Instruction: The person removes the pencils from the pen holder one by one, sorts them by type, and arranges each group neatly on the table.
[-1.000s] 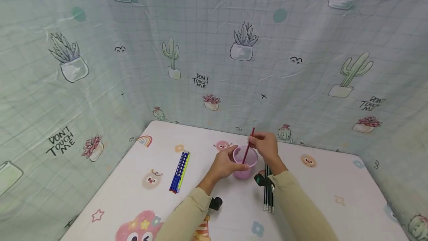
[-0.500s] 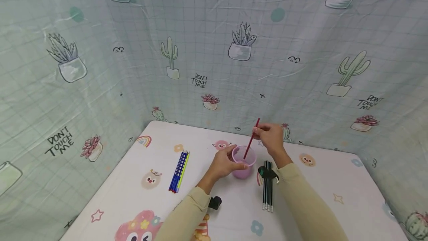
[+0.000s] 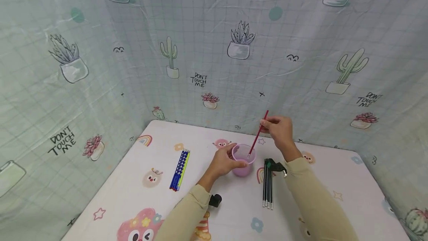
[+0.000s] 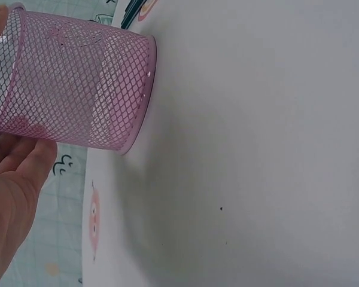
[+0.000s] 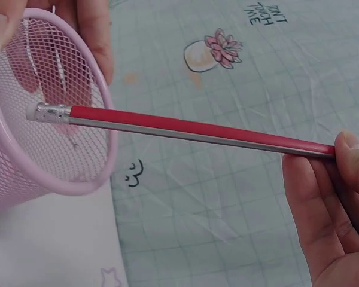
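My left hand point(image 3: 223, 161) grips a pink mesh pencil cup point(image 4: 84, 78) around its side near the rim, thumb on the near side and fingers on the far side. With thumb and fingertips my right hand point(image 3: 278, 131) pinches a red pencil point(image 5: 197, 133) with a silver stripe near its far end. The pencil slants down to the left, and its white eraser point(image 5: 33, 112) with metal ferrule is at the cup's mouth, just inside the rim. No other pencil shows in the cup.
Blue dotted pencils and a yellow-green one point(image 3: 184, 172) lie together left of the cup. Several dark green pencils point(image 3: 267, 187) with white erasers lie in a row at the right. A cactus-print curtain point(image 3: 214, 47) hangs behind the white table point(image 3: 234, 218).
My right hand has moved up and to the right, drawing the red pencil up out of the cup until its eraser end shows near the rim. The left hand keeps its hold.
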A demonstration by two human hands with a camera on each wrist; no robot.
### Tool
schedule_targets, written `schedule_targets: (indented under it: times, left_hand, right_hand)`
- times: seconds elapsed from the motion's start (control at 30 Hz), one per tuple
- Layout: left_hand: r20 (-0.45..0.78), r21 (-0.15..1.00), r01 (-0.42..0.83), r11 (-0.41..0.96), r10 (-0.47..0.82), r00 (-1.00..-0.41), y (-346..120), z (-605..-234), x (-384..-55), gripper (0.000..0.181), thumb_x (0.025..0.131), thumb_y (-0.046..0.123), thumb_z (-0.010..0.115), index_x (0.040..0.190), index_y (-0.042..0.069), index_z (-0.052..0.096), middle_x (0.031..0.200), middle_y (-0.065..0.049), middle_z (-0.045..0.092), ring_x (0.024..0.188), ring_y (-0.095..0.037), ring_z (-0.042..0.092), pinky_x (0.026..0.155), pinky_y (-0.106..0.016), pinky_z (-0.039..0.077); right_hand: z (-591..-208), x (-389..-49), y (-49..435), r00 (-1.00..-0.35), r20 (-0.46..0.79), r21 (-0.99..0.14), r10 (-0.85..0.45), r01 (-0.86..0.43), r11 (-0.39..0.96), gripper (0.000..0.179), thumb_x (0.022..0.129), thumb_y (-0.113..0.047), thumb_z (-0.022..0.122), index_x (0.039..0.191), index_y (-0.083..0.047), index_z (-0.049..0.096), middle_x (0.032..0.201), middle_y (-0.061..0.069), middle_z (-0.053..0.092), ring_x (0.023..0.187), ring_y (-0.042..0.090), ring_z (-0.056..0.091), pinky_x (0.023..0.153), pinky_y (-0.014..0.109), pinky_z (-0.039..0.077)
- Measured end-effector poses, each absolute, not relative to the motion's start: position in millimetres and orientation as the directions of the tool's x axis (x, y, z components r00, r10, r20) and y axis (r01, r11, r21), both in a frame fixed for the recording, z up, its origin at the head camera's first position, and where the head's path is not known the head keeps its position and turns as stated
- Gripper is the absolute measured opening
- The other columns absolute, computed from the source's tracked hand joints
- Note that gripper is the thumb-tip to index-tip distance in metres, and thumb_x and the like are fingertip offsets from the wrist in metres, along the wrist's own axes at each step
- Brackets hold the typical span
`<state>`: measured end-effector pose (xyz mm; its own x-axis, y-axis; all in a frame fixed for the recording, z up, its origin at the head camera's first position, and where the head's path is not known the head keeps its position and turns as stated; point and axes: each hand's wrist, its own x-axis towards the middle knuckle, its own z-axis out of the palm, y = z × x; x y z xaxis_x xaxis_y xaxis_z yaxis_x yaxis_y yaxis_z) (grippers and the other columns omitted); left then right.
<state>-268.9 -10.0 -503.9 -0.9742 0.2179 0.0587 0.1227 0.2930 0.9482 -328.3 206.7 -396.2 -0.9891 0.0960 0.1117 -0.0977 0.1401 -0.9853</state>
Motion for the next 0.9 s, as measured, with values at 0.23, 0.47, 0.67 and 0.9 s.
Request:
schedule_targets:
  times: [0.23,0.47,0.67,0.9]
  left_hand:
    - [0.055,0.945,0.124,0.303,0.225,-0.973,-8,-504,-270,0.092,0.078,0.032,0.093,0.153,0.002,0.049,0.144,-0.019,0.063,0.13,-0.033,0.063,0.109,-0.043,0.055]
    - [0.067,0.943,0.132,0.306,0.212,-0.975,-10,-504,-271,0.091,0.077,0.029,0.094,0.152,0.001,0.05,0.141,-0.014,0.066,0.125,-0.027,0.066,0.107,-0.042,0.056]
    - [0.075,0.95,0.134,0.282,0.21,-0.975,-9,-506,-272,0.091,0.077,0.027,0.094,0.152,0.0,0.05,0.139,-0.015,0.067,0.125,-0.03,0.066,0.107,-0.043,0.056]
    - [0.068,0.948,0.13,0.29,0.213,-0.975,-10,-506,-273,0.092,0.077,0.028,0.094,0.152,0.0,0.049,0.14,-0.016,0.066,0.126,-0.031,0.066,0.107,-0.042,0.056]
  right_hand:
    - [-390,-326,223,-0.991,0.107,-0.983,0.079,-0.094,0.157,0.03,0.096,-0.003,0.073,0.116,0.017,0.066,0.078,-0.01,0.07,0.069,0.006,0.073,0.071,0.024,0.064]
    - [-389,-321,237,-0.999,0.045,-0.975,0.025,-0.038,0.219,0.03,0.098,-0.007,0.07,0.117,0.015,0.064,0.081,-0.007,0.069,0.071,0.006,0.072,0.073,0.024,0.064]
    - [-394,-317,243,-1.0,-0.012,-0.967,0.005,0.013,0.254,0.03,0.1,-0.007,0.068,0.121,0.015,0.063,0.084,-0.003,0.071,0.075,0.008,0.074,0.074,0.023,0.064]
    - [-403,-315,247,-1.0,-0.017,-0.958,-0.019,0.01,0.286,0.028,0.1,-0.005,0.068,0.118,0.016,0.064,0.084,-0.001,0.07,0.072,0.008,0.074,0.073,0.023,0.063]
